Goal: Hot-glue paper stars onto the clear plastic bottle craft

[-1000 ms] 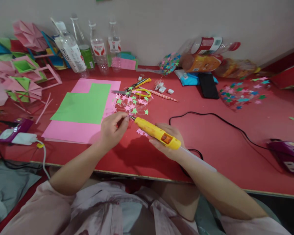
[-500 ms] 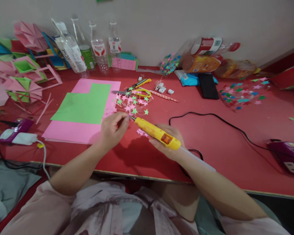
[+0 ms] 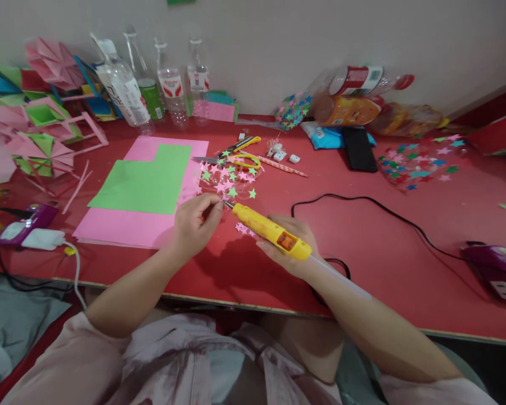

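Note:
My right hand point(image 3: 296, 265) is wrapped round a yellow glue gun point(image 3: 263, 225), its metal nozzle aimed up and left. A clear glue stick point(image 3: 337, 275) trails from its back end over my forearm. My left hand point(image 3: 197, 222) is closed in a pinch right at the nozzle, on what looks like a pink paper star, mostly hidden by the fingertips. Just beyond lies a clear plastic piece dotted with pink and green stars point(image 3: 227, 179). Loose pink stars point(image 3: 244, 228) lie below the glue gun.
Green paper point(image 3: 139, 183) and pink paper point(image 3: 118, 228) lie at left. Yellow-handled scissors point(image 3: 248, 162), a cutter point(image 3: 244, 144) and a striped pencil point(image 3: 282, 165) sit behind. Bottles point(image 3: 171, 84) line the wall. A black cord point(image 3: 362, 197) runs right; a phone point(image 3: 359, 149) lies farther back.
Both hands and the glue gun stay almost where they were. The view has shifted very slightly.

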`<control>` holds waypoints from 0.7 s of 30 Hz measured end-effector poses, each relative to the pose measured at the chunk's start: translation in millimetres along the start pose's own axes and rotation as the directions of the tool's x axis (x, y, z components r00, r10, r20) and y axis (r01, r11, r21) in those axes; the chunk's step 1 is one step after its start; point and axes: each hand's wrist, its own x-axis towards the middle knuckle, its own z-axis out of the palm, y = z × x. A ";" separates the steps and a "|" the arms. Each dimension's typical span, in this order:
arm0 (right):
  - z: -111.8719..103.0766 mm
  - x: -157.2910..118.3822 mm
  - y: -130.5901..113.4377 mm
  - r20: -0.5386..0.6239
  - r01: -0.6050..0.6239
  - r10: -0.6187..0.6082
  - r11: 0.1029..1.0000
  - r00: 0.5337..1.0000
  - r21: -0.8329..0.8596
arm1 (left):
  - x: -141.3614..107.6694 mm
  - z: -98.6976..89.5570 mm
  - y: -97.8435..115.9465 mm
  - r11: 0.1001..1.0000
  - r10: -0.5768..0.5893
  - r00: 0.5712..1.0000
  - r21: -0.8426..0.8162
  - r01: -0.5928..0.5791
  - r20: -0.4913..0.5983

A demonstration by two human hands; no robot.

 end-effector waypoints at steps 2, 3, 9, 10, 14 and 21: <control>-0.3 0.1 -0.3 0.002 -0.005 0.005 1.000 1.000 0.003 | -0.2 -0.1 -0.2 1.000 0.000 1.000 0.009 0.000 -0.002; -0.4 0.1 -0.5 0.007 -0.011 0.011 1.000 1.000 0.004 | -0.2 -0.1 -0.3 1.000 0.001 1.000 0.013 -0.001 -0.004; 0.0 -1.0 -0.2 0.040 -0.059 0.059 0.998 0.997 -0.003 | -0.5 0.2 0.1 1.000 0.009 1.000 0.020 -0.008 -0.007; 0.0 -1.1 -0.1 0.036 -0.056 0.057 0.998 0.998 -0.008 | -0.4 0.2 -0.4 0.999 0.021 1.000 0.032 -0.021 -0.008; -1.9 0.4 -1.8 0.014 -0.026 0.026 0.999 1.000 -0.032 | 0.3 -0.9 -6.6 0.963 0.188 0.982 0.194 -0.185 0.001; -17.8 4.4 -1.9 -0.076 0.036 -0.049 0.985 0.996 -0.168 | 0.2 -5.1 -8.7 0.908 0.349 0.937 0.237 -0.346 0.032</control>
